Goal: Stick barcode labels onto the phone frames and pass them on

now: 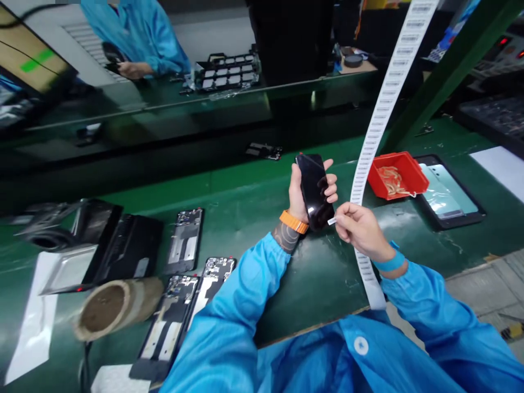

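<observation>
In my left hand (297,192) lies a smartphone (314,188), its dark glossy face turned up and my fingers curled round its right edge. At the phone's lower right corner, my right hand (358,226) pinches a small white label (332,221) between thumb and fingertips. Whether the label touches the phone I cannot tell. A long strip of barcode labels (387,106) hangs down from the top and runs behind my right hand to the table's front edge.
Opened phones (185,240) with bare circuit boards lie to the left, near a cardboard tube (123,305). On the right stand a red bin (399,174) and a black tray (462,221) with light green panels. Across the bench sits a person in a blue coat (139,33).
</observation>
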The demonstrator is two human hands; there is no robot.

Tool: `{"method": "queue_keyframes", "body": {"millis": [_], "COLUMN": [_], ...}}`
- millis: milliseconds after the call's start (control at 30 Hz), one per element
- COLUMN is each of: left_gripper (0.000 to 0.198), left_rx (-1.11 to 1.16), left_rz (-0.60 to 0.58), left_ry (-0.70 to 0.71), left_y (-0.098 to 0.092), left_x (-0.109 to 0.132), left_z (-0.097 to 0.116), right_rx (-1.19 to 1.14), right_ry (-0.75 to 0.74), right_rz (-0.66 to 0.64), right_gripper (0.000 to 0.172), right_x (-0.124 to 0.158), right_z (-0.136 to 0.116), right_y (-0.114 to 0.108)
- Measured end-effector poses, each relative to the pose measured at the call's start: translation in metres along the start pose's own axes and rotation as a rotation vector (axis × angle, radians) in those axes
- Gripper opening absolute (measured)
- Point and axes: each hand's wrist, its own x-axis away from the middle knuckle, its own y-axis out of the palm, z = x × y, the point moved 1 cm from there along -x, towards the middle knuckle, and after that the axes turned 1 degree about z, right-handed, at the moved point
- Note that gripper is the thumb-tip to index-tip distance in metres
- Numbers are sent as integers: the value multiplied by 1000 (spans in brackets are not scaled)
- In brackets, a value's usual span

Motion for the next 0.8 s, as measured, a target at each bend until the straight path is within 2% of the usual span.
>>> {"method": "queue_keyframes", "body": {"millis": [67, 233, 367, 633, 800], "left_gripper": [84, 76, 74, 72, 72], "left_rx": [0, 28, 22, 2, 33], "left_rz": [-1, 49, 95, 99, 80], "left_ry": [7, 36, 73, 134, 136], "left_y": [1, 6, 10, 13, 16], "left_x": [0, -2, -3, -1, 0], "left_z": [-1, -6, -4, -5, -5], "right_rx": [40, 180, 250, 318, 457], "right_ry": [26, -57, -119, -134, -197], "right_rz": [22, 150, 167, 191, 255], "right_gripper": [35, 35, 31, 30, 22], "right_x": [1, 3, 4, 5, 8], "right_z": [1, -3, -7, -4, 4], "right_y": [5, 17, 20, 19, 21]}}
